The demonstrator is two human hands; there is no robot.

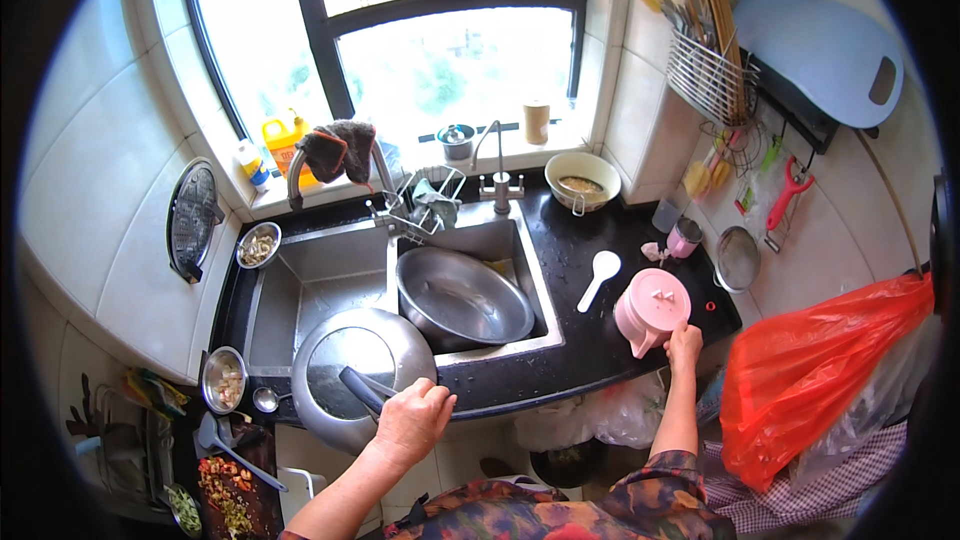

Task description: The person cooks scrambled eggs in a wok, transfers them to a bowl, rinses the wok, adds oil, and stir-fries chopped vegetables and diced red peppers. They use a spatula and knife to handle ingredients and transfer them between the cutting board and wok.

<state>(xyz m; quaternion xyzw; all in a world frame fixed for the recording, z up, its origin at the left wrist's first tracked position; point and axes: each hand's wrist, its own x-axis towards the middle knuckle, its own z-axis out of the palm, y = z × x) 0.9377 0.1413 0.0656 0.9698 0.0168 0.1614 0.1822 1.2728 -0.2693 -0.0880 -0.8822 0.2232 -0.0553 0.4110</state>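
My left hand grips the dark handle of a large steel domed pot lid. The lid is held over the left front of the counter and overlaps the left sink basin. At the right, my right hand is closed around the handle of a pink lidded pitcher, at the counter's front edge. A white plastic spoon lies just left of the pitcher. Between my hands, a wide steel basin rests tilted in the right sink basin.
Small steel bowls of food stand along the left. A cutting board holds chopped vegetables. Behind the sink are a faucet and a cream bowl. A red plastic bag hangs at the right.
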